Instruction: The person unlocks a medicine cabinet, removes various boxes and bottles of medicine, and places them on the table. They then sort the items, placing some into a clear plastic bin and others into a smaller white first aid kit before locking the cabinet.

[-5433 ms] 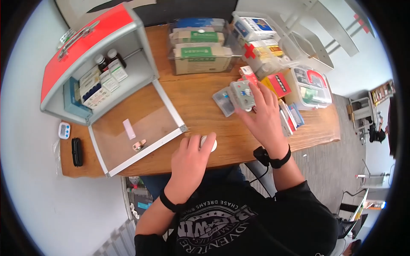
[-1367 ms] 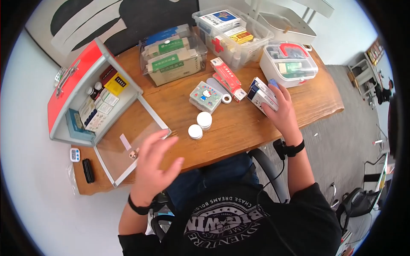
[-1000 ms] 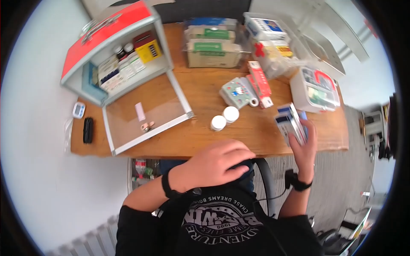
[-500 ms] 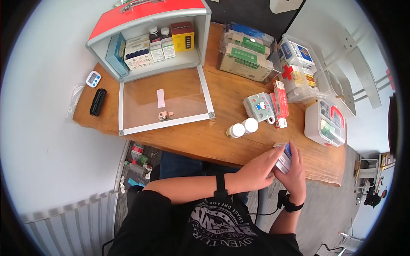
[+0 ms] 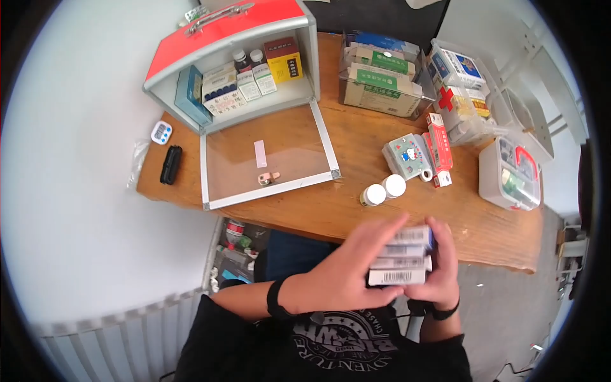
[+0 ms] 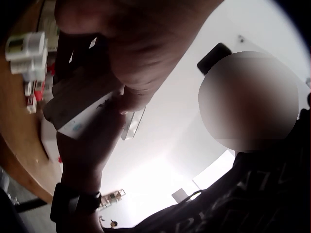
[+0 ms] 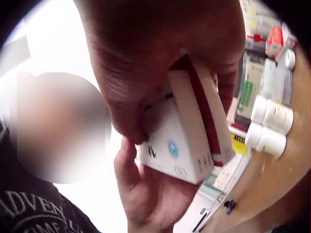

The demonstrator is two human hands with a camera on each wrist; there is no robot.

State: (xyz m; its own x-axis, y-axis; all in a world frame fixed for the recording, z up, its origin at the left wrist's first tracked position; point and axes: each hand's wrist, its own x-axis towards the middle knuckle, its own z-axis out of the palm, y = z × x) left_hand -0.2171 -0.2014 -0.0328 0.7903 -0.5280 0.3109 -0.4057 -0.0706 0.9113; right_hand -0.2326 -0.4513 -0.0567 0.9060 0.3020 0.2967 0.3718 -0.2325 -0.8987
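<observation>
A stack of several medicine boxes [image 5: 398,277] is held between both hands in front of the torso, at the table's front edge. My left hand [image 5: 340,270] grips the stack from the left side, thumb below and fingers above. From the other side, my right hand [image 5: 443,267] holds it with curled fingers. The right wrist view shows a white box [image 7: 170,145] with a blue round mark, beside a dark red strip. In the dim left wrist view, the boxes [image 6: 80,119] sit between both hands, partly hidden by the left palm.
Two white bottles [image 5: 394,186] stand just beyond the hands. Behind them lie a patterned case [image 5: 407,156], a tape roll and red boxes [image 5: 439,149]. Clear bins [image 5: 382,105] and a white kit [image 5: 509,175] stand farther back. At left, a red-topped medicine cabinet [image 5: 229,32] has its door down.
My right hand has let go of the patterned case, then lifted the boxes off the table towards the torso. My left hand left a white bottle and joined on the stack. A yellow box appeared in the cabinet.
</observation>
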